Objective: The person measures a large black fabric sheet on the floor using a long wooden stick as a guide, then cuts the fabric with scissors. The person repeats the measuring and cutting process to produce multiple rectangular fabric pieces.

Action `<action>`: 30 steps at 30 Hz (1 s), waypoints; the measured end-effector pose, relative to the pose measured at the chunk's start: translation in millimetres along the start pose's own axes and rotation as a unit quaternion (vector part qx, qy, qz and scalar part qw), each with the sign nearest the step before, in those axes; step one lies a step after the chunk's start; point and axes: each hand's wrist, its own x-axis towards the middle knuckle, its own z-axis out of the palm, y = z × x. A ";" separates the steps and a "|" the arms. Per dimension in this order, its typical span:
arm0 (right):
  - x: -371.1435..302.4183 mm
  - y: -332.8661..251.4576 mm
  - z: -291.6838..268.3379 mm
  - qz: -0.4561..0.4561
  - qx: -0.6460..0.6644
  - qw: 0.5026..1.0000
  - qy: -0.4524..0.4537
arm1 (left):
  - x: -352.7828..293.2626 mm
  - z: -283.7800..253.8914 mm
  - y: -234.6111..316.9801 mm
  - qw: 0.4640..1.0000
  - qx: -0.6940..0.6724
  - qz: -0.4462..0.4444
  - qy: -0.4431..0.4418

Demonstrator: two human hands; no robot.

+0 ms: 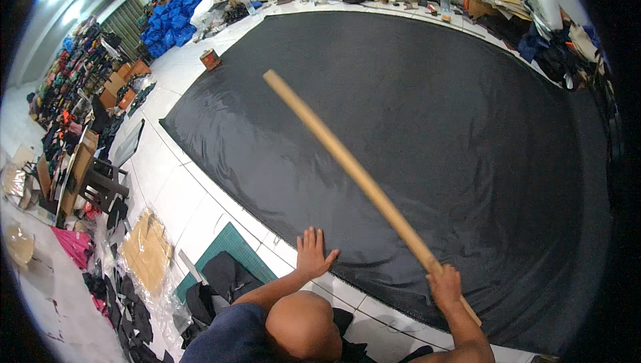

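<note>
A large sheet of black fabric [414,109] is spread over the tiled floor, with faint wrinkles near its left and lower parts. My right hand [445,285] is wrapped round a long flat wooden stick [354,169] close to its near end. From there the stick slants up and left across the fabric. With fingers spread, my left hand [314,253] rests flat on the fabric's near edge. My bent knee [302,323] shows below, between my arms.
Beside my left arm lie a green cutting mat [227,249], dark cloth pieces and a plastic-wrapped brown package [147,249]. A small tin [209,59] stands at the fabric's far left corner. Blue bundles [170,26], bottles and clutter line the walls. A low stool [103,179] stands left.
</note>
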 end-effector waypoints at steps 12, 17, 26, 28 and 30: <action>-50.9 -85.3 3.4 -0.227 0.129 0.961 -0.096 | -136.4 47.0 -35.7 0.886 -0.450 -0.106 0.038; -54.0 -98.2 -3.5 -0.277 0.165 0.937 -0.135 | -105.6 32.0 -14.3 0.632 -0.699 -0.333 -0.031; -59.2 -29.5 -10.8 -0.003 0.100 0.993 0.055 | -30.4 -6.5 -139.4 0.769 -0.467 -0.416 0.136; -86.2 -0.6 -1.7 0.069 0.042 0.996 0.035 | -7.8 -11.2 -171.7 0.875 -0.287 -0.375 0.109; -116.4 2.8 6.0 0.096 0.042 0.995 0.002 | -5.8 -2.8 -234.7 0.908 -0.263 -0.320 0.054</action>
